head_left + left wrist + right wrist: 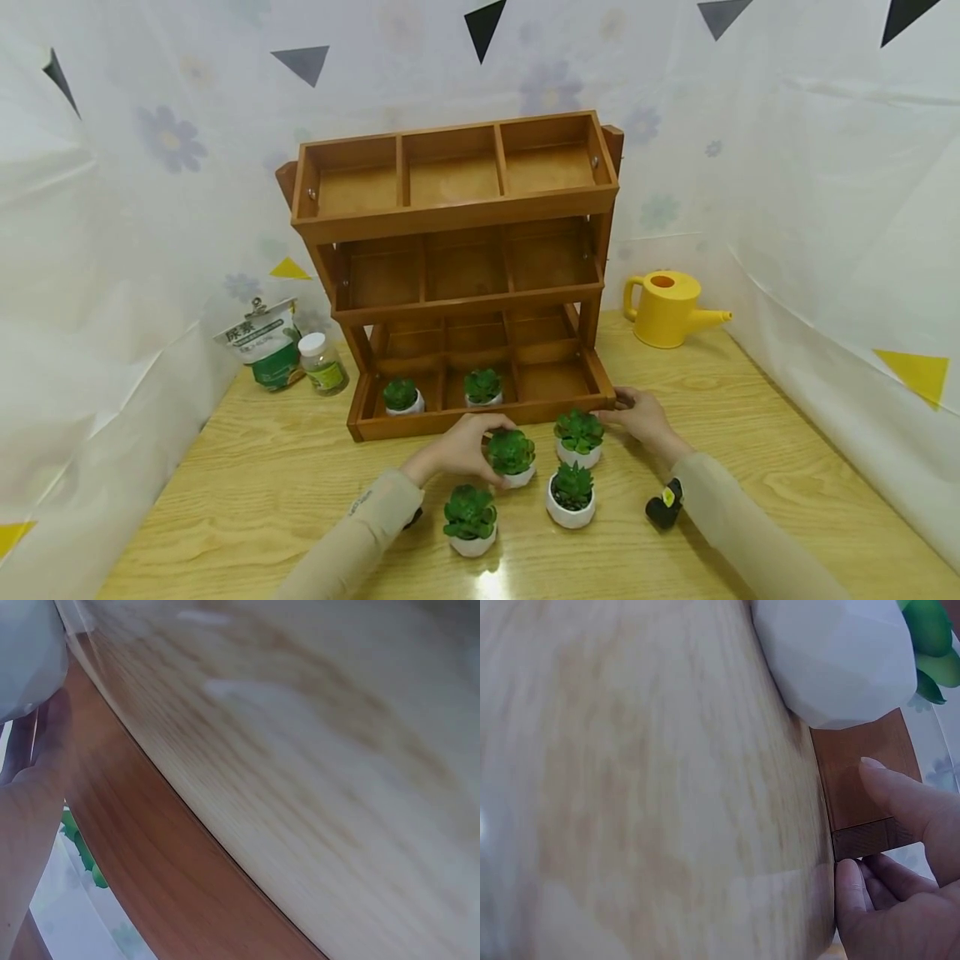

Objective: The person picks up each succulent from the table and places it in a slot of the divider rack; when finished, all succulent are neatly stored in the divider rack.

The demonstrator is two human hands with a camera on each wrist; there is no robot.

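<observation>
My left hand [465, 448] holds a potted succulent [512, 454] between thumb and fingers, in front of the wooden shelf's bottom tier. Its white pot [28, 656] shows at the edge of the left wrist view beside the hand. At the right front corner of the wooden shelf [480, 413], my right hand [637, 417] grips the wood. The right wrist view has the thumb [892, 787] on the front board and the curled fingers around its end. Just left of that hand stands another succulent [580, 437], its faceted white pot [836, 660] close to the board.
Two more succulents, one nearer centre [572, 496] and one at left [471, 521], stand on the table. The bottom tier holds a left succulent [402, 396] and a middle succulent [483, 387]. Behind are a yellow watering can [666, 310], a clipped bag [268, 346] and a white-capped jar [324, 365].
</observation>
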